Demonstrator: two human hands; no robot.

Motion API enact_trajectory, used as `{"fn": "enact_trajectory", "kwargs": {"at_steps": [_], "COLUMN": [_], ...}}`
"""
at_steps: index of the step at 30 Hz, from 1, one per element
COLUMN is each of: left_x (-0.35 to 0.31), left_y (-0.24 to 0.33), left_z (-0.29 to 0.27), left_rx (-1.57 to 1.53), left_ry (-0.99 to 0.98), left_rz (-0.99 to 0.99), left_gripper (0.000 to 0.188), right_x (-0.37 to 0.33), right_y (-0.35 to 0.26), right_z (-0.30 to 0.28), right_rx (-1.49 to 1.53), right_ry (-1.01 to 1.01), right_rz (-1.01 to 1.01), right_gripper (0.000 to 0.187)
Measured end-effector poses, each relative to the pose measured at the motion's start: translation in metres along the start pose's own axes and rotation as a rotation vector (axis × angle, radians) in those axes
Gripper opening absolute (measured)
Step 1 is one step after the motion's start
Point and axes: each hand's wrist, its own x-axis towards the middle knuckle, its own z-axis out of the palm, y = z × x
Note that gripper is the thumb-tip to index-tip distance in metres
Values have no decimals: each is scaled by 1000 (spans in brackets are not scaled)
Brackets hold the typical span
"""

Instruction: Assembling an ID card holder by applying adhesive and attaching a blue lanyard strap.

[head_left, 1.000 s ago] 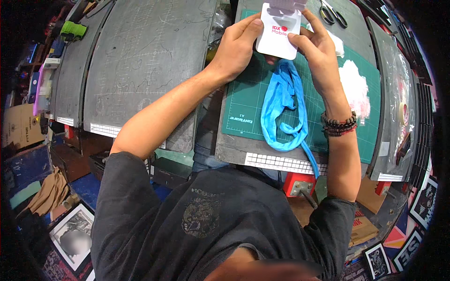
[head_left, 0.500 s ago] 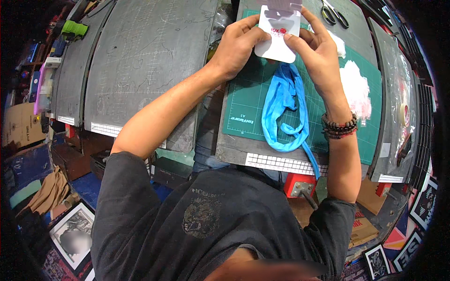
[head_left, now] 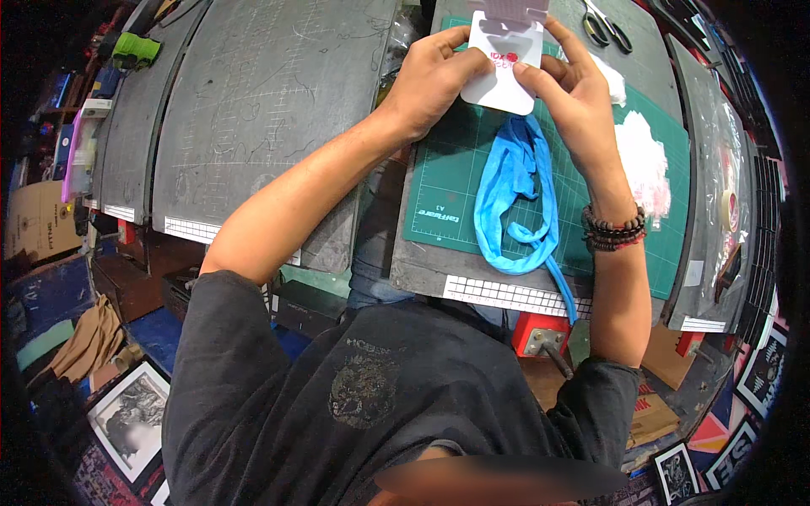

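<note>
Head view: both bare hands pinch a white card (head_left: pixel 510 94) with red print (head_left: pixel 512 57), held at the far end of a green cutting mat (head_left: pixel 447 173) on the counter (head_left: pixel 413 266). The left hand (head_left: pixel 434 83) and right hand (head_left: pixel 578 93) each lay a thumb on its face, remaining fingers curled around its sides, partly hidden. The step appears to be pressing or steadying the card; the next move likely calls for even thumb pressure. Nearer lies a looped blue cloth strip (head_left: pixel 491 202)
</note>
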Motion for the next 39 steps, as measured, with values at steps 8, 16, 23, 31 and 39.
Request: {"fn": "enact_trajectory", "kwargs": {"at_steps": [8,16,23,31,39], "left_x": [5,7,5,6,5], "left_y": [-6,-7,-7,-5,0], "left_z": [-2,-4,-4,-2,3], "left_rx": [-17,4,16,-45,20], "left_ry": [40,44,12,36,24], "left_rz": [0,-3,-12,4,2], "left_gripper": [30,33,31,33,41], "right_x": [-1,0,1,2,1], "right_y": [-3,-3,3,2,6], "right_z": [5,4,-1,-2,-3], "right_rx": [-45,-63,-14,-7,-7], "right_ry": [-4,-22,3,12,11], "right_rz": [-16,-18,23,77,35], "right_gripper": [69,70,65,58,56]}}
